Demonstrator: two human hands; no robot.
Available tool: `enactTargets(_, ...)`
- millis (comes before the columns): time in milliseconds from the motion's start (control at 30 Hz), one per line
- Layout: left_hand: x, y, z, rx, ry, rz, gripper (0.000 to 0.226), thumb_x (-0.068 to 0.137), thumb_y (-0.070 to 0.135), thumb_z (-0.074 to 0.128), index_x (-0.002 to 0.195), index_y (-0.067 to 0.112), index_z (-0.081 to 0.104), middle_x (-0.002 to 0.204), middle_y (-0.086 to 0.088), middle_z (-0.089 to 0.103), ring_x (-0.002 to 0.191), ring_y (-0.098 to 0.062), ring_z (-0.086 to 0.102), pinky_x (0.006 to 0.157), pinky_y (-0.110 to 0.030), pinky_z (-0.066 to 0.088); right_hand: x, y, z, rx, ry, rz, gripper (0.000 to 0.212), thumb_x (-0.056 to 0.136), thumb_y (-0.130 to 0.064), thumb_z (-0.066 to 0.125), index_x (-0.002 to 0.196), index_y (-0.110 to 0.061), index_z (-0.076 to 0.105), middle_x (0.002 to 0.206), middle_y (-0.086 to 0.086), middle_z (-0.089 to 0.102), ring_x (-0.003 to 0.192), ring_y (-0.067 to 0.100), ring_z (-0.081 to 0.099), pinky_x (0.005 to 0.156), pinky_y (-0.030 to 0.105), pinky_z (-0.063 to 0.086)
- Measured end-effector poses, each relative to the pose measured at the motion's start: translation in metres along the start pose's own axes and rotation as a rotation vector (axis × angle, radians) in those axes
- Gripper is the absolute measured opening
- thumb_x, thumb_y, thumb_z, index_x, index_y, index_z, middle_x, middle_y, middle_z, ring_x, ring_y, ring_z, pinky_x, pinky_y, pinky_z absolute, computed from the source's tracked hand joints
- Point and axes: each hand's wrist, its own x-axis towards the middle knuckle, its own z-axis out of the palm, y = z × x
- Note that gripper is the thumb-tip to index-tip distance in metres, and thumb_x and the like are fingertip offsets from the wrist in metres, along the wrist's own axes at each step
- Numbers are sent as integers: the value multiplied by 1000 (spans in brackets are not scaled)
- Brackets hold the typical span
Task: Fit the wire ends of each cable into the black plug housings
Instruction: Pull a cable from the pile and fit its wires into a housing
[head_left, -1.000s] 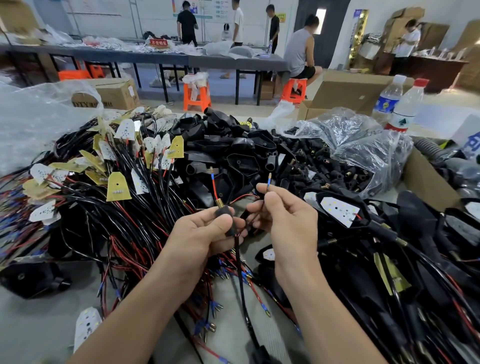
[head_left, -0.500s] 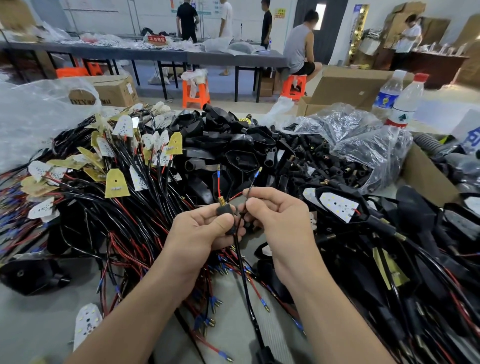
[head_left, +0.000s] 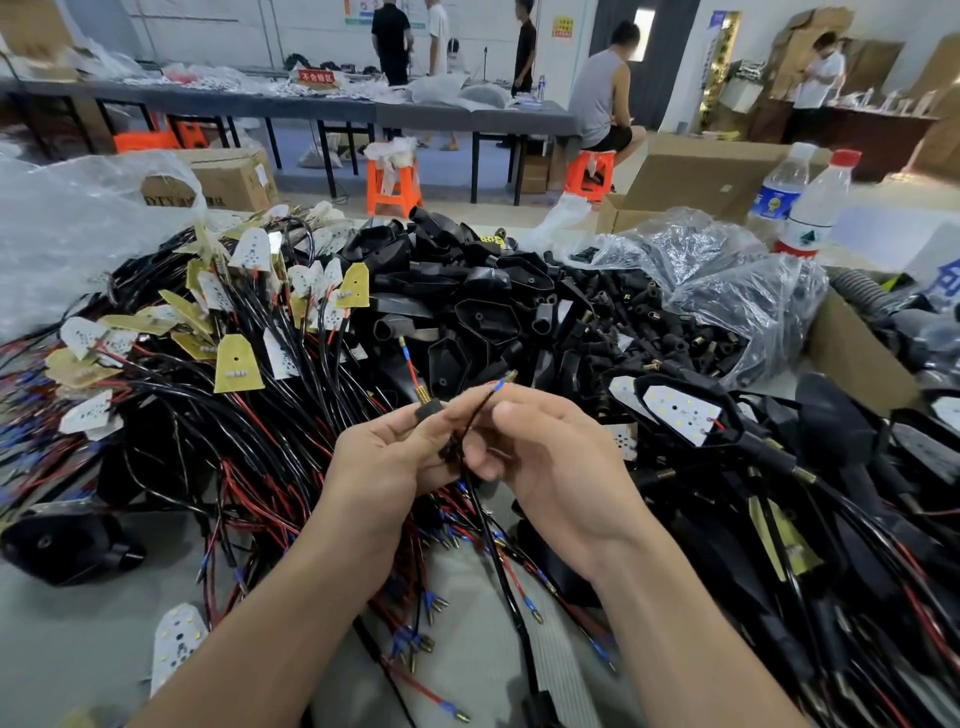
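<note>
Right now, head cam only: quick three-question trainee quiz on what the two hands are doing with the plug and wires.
1. True or false: the left hand holds the black plug housing.
2. Pick one. The black wire end pinched by the right hand is: A) fully seated in the housing; B) free in the air, just right of the housing; C) lying on the table.
3. Fill in: the wire rising above the housing is ___ in colour, with a blue sleeve near its tip.

Key: 1 true; 2 B; 3 red.
</note>
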Motion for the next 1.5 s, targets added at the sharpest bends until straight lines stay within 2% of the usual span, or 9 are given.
enactTargets(100,1,-2,1,-7,48,-8,22,99,9,64,113,-4,74,83,-17,70,77,-29,70,84,-42,63,0,3,1,17,57,1,28,92,-22,55,82,-10,77,89,24,59,68,16,54,66,26,44)
enactTargets(233,0,-1,4,-34,117,-26,15,100,1,59,103,0,74,85,-15,77,74,-25,76,69,-26,62,2,5,0,-106,229,9,23,83,-23,65,65,-14,75,75,13,70,59,10,56,60,20,46)
enactTargets(333,1,-1,3,-34,169,-11,15,100,1,60,97,4,74,82,-11,78,75,-22,77,65,-22,60,2,8,-8,-341,313,-46,19,76,-17,68,59,-10,73,71,6,73,66,7,62,62,16,47)
enactTargets(500,3,0,4,-71,227,-12,15,99,2,61,95,8,74,81,-8,78,75,-19,77,63,-20,60,5,20,-12,-700,338,-61,22,69,-19,64,53,-5,61,74,-5,73,69,9,66,64,29,50)
enactTargets(633,2,0,4,-57,241,-7,15,100,4,62,95,9,75,83,-9,79,79,-22,79,62,-20,60,3,23,-10,-821,281,-20,22,73,-19,65,56,-7,58,74,1,72,65,17,63,61,32,49)
enactTargets(933,0,4,2,-26,242,24,13,98,6,65,97,12,76,88,-11,79,84,-25,79,65,-21,60,1,25,-3,-955,324,7,24,86,-26,70,65,-15,66,61,3,64,58,18,57,54,32,46)
enactTargets(1267,-1,3,6,-68,234,30,27,97,11,66,82,24,83,94,-11,80,90,-23,79,68,-20,60,0,32,9,-1010,388,-11,34,89,-26,65,60,-9,56,58,6,58,56,19,50,50,27,37)
enactTargets(1367,-2,1,7,-130,259,10,11,94,15,70,91,15,81,97,-13,80,93,-25,79,70,-23,61,0,33,10,-1078,396,-22,36,89,-30,63,59,-12,53,56,1,56,54,16,48,47,24,34)
enactTargets(1500,-3,0,8,-170,248,16,28,82,24,74,104,6,74,99,-14,80,93,-25,79,69,-22,61,-1,30,9,-1095,380,-58,34,89,-29,63,62,-10,54,64,0,59,62,18,51,50,22,36)
